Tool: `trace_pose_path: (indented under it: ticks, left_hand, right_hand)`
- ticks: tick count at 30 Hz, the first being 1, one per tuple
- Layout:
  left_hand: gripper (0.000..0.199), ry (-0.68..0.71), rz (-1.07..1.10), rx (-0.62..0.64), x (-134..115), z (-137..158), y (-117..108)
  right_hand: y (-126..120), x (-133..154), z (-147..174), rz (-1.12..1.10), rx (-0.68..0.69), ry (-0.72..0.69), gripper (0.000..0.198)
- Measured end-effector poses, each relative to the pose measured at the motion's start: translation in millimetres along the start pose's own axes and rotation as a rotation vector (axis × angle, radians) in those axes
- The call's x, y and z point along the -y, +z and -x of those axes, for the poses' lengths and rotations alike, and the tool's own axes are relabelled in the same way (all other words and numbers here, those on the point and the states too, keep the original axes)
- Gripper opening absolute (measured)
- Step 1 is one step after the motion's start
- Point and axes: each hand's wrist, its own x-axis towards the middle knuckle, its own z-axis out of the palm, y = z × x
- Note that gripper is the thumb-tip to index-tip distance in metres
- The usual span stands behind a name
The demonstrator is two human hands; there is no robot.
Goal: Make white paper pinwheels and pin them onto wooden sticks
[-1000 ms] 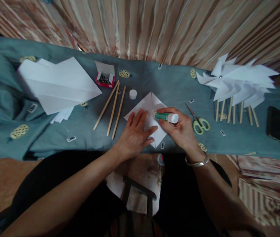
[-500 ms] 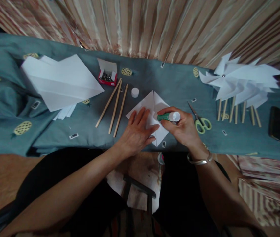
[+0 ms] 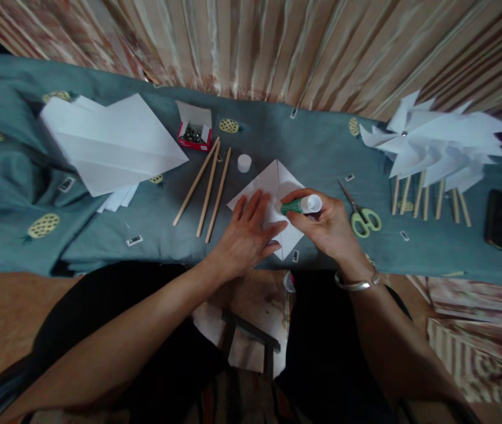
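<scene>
Head view: the glue stick [image 3: 293,206] is clasped by the right grip [image 3: 328,227], its working end lowered near the middle crease of the white paper square [image 3: 290,235]; contact cannot be told. The square is pressed to the bench [image 3: 313,141] under the left grip [image 3: 245,240], whose fingers are spread flat, nothing clasped. This piece is judged to be partway made. Right of the right grip, past green-handled scissors [image 3: 359,215], several pinwheels [image 3: 439,138] are already mounted on sticks. Left of the left grip, three bare wooden sticks [image 3: 218,197] and some creased paper sheets [image 3: 114,141] are judged left to be assembled.
</scene>
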Motion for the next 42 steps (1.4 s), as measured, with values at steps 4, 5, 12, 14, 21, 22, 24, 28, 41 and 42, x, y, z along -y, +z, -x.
trace_pose_path:
  ticks: [4, 5, 12, 14, 21, 22, 24, 28, 41, 42]
  left_hand:
    - [0.047, 0.009, -0.007, -0.007, 0, 0, 0]
    - [0.048, 0.011, -0.008, -0.008, 0, 0, 0]
    - [0.046, 0.005, -0.006, -0.006, 0, 0, 1]
    - [0.046, 0.006, -0.01, -0.005, -1, 0, 0]
    - [0.046, 0.001, -0.023, 0.01, -3, -1, -2]
    - [0.046, 0.001, -0.022, 0.009, -3, -1, -2]
    - [0.046, 0.001, -0.022, 0.008, -3, -1, -2]
    - [0.048, 0.004, -0.023, 0.002, -2, -1, -2]
    - [0.045, 0.009, -0.003, -0.006, 0, 0, 0]
    - [0.045, 0.005, 0.001, -0.009, 0, 0, 0]
  right_hand:
    - [0, -1, -1, -0.021, 0.009, 0.017, 0.014]
    - [1, -1, -1, -0.027, 0.011, 0.019, 0.014]
    - [3, -2, -3, -0.032, 0.012, 0.025, 0.015]
    - [4, -1, -3, -0.031, 0.014, 0.021, 0.015]
    - [7, 0, -5, -0.048, 0.01, 0.009, 0.016]
    - [8, 0, -5, -0.052, 0.011, 0.005, 0.016]
    - [9, 0, -6, -0.058, 0.014, -0.002, 0.016]
    - [10, 0, -7, -0.058, 0.017, -0.006, 0.014]
    - [9, -3, -17, -0.264, -0.048, 0.063, 0.011]
    - [7, -4, -18, -0.3, -0.061, 0.081, 0.009]
